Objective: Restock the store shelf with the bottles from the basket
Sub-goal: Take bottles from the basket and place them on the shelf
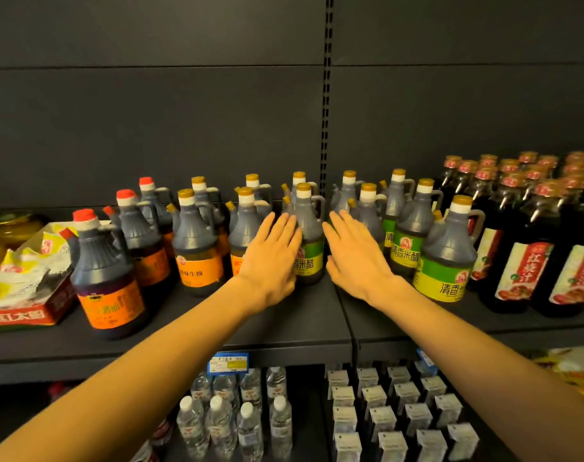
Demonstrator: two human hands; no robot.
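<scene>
Both grips are released: the left hand (270, 258) lies flat against the green-labelled dark plastic vinegar jug (309, 235) on the dark metal shelf (284, 328), the right hand (354, 258) just beside it. A hard shove risks toppling the close-packed orange-labelled jugs (197, 241) nearby.

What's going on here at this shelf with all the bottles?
A person is stocking a store shelf of jug-style bottles. Both hands are open and reach in on either side of a green-labelled vinegar bottle at the middle of the shelf: the left hand lies flat against its side, the right hand is just beside it, contact unclear. Orange-labelled bottles stand to the left, more green-labelled ones to the right. No basket is in view.
</scene>
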